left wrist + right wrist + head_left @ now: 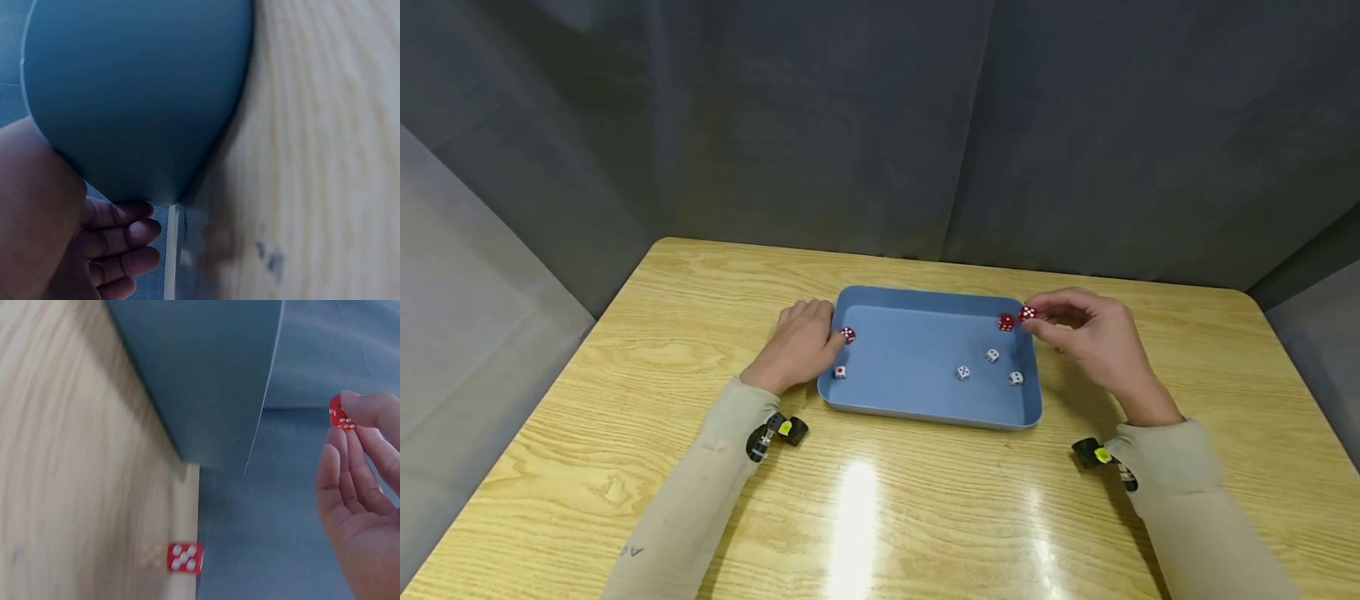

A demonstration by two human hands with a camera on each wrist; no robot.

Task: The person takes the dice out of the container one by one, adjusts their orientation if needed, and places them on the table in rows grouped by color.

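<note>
A blue tray (917, 293) sits mid-table. My right hand (1033, 317) hovers over its far right corner and pinches a red die (1027, 313) between thumb and fingertips; the right wrist view shows that die (340, 416) at the tips of my right hand (342, 428). A second red die (1006, 322) lies in the tray just left of it, and appears again low down as a red die (184, 557). My left hand (805, 342) rests against the tray's left rim. A third red die (847, 335) lies beside its fingertips. Its fingers (122, 240) are loosely curled and hold nothing I can see.
Several white dice lie in the tray: one (840, 372) by the left wall, others (963, 372) toward the right. The tray's outer wall (137, 94) fills the left wrist view. The wooden table (880, 517) is ringed by a grey curtain (880, 125).
</note>
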